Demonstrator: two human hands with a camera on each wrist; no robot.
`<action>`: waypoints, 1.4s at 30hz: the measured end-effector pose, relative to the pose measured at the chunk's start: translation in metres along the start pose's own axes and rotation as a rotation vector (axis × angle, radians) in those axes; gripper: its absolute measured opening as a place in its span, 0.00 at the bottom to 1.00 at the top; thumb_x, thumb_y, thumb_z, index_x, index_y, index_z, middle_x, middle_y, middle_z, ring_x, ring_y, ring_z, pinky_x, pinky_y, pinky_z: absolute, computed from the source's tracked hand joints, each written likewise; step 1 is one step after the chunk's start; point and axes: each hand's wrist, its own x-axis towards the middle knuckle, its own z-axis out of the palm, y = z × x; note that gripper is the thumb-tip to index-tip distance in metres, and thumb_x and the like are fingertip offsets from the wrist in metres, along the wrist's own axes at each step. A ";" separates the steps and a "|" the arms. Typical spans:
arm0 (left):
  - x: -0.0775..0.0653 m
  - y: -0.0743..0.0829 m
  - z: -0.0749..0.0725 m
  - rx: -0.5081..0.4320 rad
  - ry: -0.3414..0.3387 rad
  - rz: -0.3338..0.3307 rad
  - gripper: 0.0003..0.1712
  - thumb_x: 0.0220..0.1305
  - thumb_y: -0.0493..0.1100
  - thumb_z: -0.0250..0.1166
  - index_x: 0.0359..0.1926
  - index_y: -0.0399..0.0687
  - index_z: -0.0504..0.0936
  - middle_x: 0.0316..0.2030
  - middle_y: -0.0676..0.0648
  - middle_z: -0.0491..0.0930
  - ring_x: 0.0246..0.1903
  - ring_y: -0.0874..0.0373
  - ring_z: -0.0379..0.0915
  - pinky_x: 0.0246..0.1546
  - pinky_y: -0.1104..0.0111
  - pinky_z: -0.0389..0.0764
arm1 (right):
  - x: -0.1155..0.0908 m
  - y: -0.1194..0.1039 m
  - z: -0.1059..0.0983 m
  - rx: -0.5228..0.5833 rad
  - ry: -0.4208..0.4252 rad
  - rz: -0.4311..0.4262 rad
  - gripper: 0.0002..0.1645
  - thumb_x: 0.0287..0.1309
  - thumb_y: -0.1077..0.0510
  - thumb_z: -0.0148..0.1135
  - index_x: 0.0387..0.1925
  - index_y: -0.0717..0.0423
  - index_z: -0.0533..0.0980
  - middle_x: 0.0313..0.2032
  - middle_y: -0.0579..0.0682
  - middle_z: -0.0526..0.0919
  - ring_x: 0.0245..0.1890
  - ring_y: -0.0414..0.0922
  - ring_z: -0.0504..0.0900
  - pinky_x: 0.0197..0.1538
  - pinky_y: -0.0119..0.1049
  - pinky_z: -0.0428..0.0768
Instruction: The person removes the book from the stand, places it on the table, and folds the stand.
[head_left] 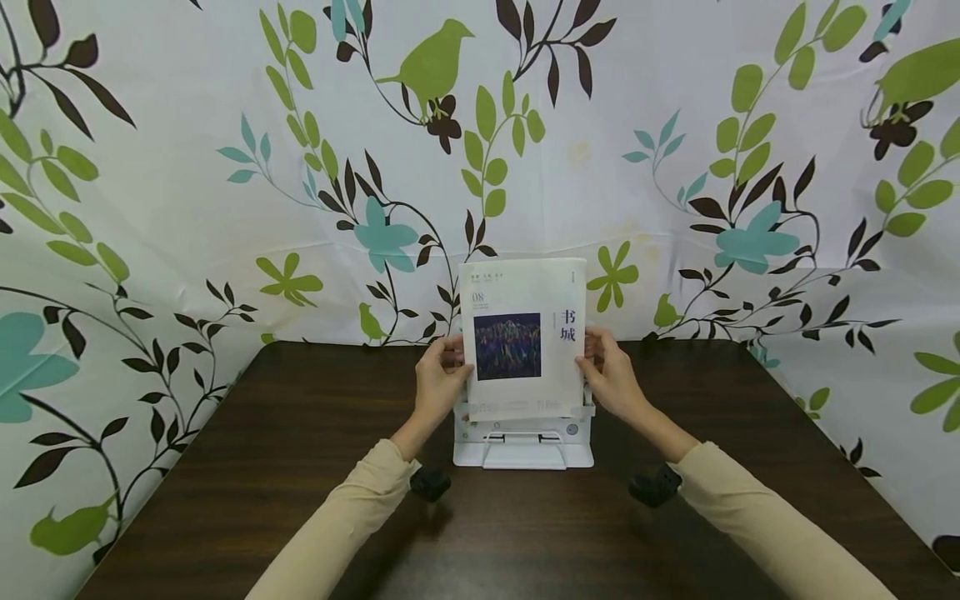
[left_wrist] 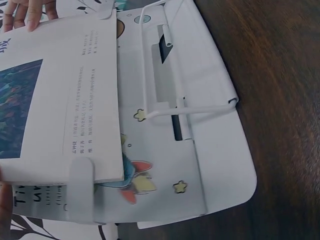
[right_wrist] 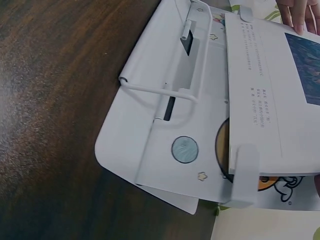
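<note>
A white book (head_left: 517,400) with a dark picture (head_left: 507,346) on its cover stands upright, leaning on a white book stand (head_left: 523,454). My left hand (head_left: 438,379) pinches its left edge, thumb on the cover and fingers behind. At the right edge my right hand (head_left: 611,375) holds it the same way. The stand's page clip (left_wrist: 81,190) overlaps the book's lower corner in the left wrist view, and another clip (right_wrist: 245,175) does so in the right wrist view. Below the book, the stand's white wire bracket (left_wrist: 192,110) sticks out over the base.
A dark wooden table (head_left: 322,417) carries the stand near its far edge. Behind it hangs a white cloth (head_left: 180,183) patterned with leaves and birds. Black wrist cameras (head_left: 430,483) sit beneath the cream sleeves (head_left: 345,517).
</note>
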 end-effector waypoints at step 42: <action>-0.013 -0.001 0.009 -0.057 -0.108 0.029 0.24 0.47 0.24 0.65 0.49 0.33 0.75 0.43 0.38 0.76 0.38 0.47 0.76 0.33 0.63 0.80 | -0.017 0.015 -0.027 0.007 0.020 0.099 0.23 0.52 0.76 0.55 0.51 0.71 0.64 0.37 0.61 0.75 0.31 0.33 0.72 0.27 0.25 0.72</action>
